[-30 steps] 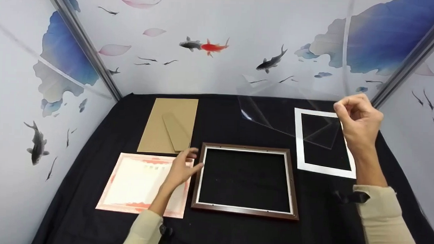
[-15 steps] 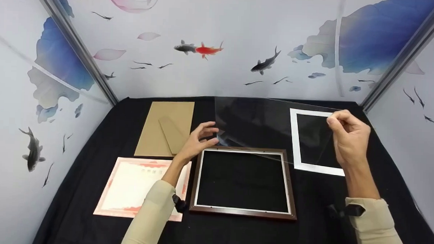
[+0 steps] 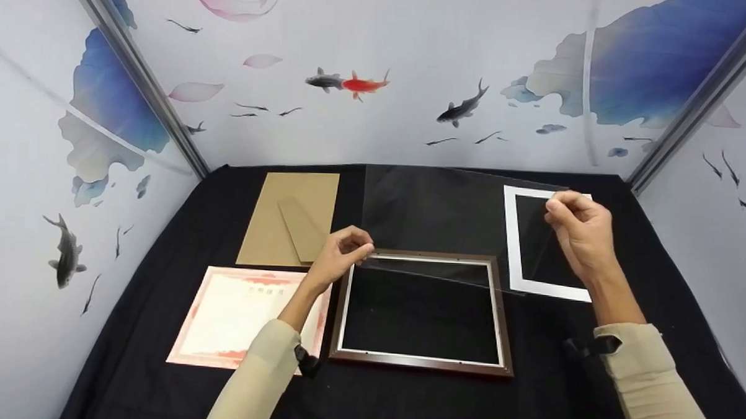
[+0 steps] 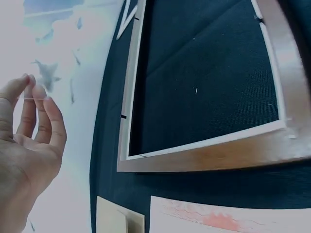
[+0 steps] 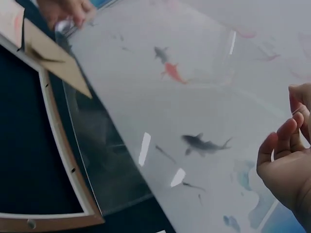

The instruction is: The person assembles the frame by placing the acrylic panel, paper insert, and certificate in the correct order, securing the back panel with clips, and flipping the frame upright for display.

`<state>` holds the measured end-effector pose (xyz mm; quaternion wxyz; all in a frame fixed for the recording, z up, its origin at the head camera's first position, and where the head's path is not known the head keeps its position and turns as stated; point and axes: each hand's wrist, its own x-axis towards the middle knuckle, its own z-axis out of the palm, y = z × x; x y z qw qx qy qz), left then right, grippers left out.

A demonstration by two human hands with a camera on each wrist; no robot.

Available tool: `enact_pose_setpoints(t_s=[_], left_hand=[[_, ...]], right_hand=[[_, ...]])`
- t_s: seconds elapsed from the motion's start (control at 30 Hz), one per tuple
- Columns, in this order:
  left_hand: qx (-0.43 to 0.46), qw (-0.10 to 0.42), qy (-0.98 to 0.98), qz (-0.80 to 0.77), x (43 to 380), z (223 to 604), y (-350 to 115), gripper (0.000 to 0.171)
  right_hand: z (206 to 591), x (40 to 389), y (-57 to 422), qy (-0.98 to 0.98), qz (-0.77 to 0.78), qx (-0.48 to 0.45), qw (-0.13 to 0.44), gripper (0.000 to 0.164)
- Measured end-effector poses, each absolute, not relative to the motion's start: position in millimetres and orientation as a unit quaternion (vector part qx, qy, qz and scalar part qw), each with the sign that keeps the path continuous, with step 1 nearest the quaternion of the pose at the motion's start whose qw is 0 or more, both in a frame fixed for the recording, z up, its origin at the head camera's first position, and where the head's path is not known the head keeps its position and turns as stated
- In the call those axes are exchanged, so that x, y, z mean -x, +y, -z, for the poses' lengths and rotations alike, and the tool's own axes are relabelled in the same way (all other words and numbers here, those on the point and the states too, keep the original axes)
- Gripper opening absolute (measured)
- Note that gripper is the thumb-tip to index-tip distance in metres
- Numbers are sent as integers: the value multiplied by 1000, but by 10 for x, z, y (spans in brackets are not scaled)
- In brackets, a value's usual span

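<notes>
A clear transparent sheet [image 3: 435, 215] hangs in the air over the far rail of a brown picture frame [image 3: 426, 363], overlapping it in the head view. My left hand [image 3: 339, 258] pinches the sheet's near left corner between thumb and fingers. At the right edge, my right hand [image 3: 582, 232] pinches it too. In the left wrist view a thin line of the sheet's edge runs between the left fingertips [image 4: 47, 101]. Light glints on the sheet [image 5: 146, 148] in the right wrist view. The frame lies flat, its white inner lip facing up.
A white mat border [image 3: 514, 251] lies right of the frame, partly behind my right hand. On the left are a brown backing board [image 3: 261, 224] with a stand flap and a red-bordered certificate [image 3: 220, 322]. Black cloth [image 3: 403, 403] covers the table; printed panels [image 3: 382, 129] enclose it.
My left hand has moved up and right from beside the frame and now pinches the sheet's corner. My right hand has come left and down, and the sheet hangs flatter, nearer the frame.
</notes>
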<state>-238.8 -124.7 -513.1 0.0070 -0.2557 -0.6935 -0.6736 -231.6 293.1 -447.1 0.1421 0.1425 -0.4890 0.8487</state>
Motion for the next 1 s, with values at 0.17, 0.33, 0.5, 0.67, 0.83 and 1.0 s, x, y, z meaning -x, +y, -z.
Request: enact_pose_setpoints(t_s=[0.17, 0.33, 0.5, 0.67, 0.83, 1.0], left_hand=[[226, 17, -702, 676, 2286, 5311, -1404, 9], [180, 19, -708, 682, 2104, 5535, -1549, 10], [131, -10, -692, 710, 1928, 5721, -1621, 16], [116, -16, -694, 710, 1847, 5830, -1626, 15], [95, -24, -705, 703, 1814, 5894, -1573, 16], [71, -5, -712, 699, 1808, 5923, -1537, 30]], right_hand=[[4725, 2313, 2932, -494, -857, -128, 67, 9], [5142, 2188, 2844, -526, -844, -103, 14, 8], [5562, 1987, 2714, -558, -827, -60, -20, 8], [5795, 1833, 2634, -566, -824, -5, -27, 14], [5883, 1743, 2629, -599, -800, 15, -22, 27], [5911, 1722, 2637, -659, -752, -3, 9, 27]])
